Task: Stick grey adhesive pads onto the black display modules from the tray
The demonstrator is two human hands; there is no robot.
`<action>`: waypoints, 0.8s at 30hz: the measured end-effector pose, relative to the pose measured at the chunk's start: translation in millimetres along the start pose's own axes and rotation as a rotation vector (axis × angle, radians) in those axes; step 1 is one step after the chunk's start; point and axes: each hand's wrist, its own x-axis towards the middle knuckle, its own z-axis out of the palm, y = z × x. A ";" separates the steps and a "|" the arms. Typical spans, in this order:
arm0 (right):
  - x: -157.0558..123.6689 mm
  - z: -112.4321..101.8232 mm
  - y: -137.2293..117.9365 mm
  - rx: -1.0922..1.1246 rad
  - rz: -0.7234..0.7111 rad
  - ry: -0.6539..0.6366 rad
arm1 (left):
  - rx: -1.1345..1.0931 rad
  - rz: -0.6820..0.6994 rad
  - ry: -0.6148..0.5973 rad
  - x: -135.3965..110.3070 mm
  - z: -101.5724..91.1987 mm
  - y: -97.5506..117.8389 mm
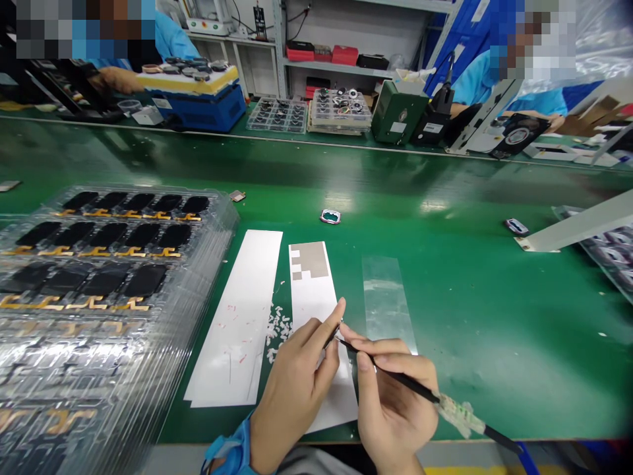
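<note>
My left hand [297,386] is low in the middle, its thumb and fingers pinched on a small dark part I cannot name. My right hand [395,402] is closed on black tweezers [420,390]. Their tip meets the left fingertips. Both hands hover over a white backing strip [311,297] that carries grey adhesive squares [310,259] at its far end. A wider white sheet [240,316] lies to the left, with white paper scraps [277,326] between the two.
Stacked clear trays [99,264] of black parts with gold flex cables fill the left. A clear film strip [386,300] lies to the right. Small metal parts [330,216] sit on the green belt. Two people in blue work at the far bench among trays and machines.
</note>
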 end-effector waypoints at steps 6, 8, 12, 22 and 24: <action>-0.3 1.1 0.5 0.035 0.019 -0.009 | -0.034 -0.017 -0.019 0.5 0.2 -0.2; 2.9 -0.9 -1.9 0.050 0.050 0.028 | -0.067 -0.042 -0.014 -0.8 -0.5 2.1; 18.5 -14.1 -10.5 -0.092 0.072 -0.073 | -0.156 -0.168 0.011 -3.1 -6.8 12.9; 66.8 -0.6 -11.0 -0.234 0.406 -0.669 | -0.343 -0.207 0.075 14.6 -41.8 18.2; 78.1 12.0 -7.5 -0.195 0.470 -0.805 | -0.366 -0.215 0.077 15.7 -47.4 18.2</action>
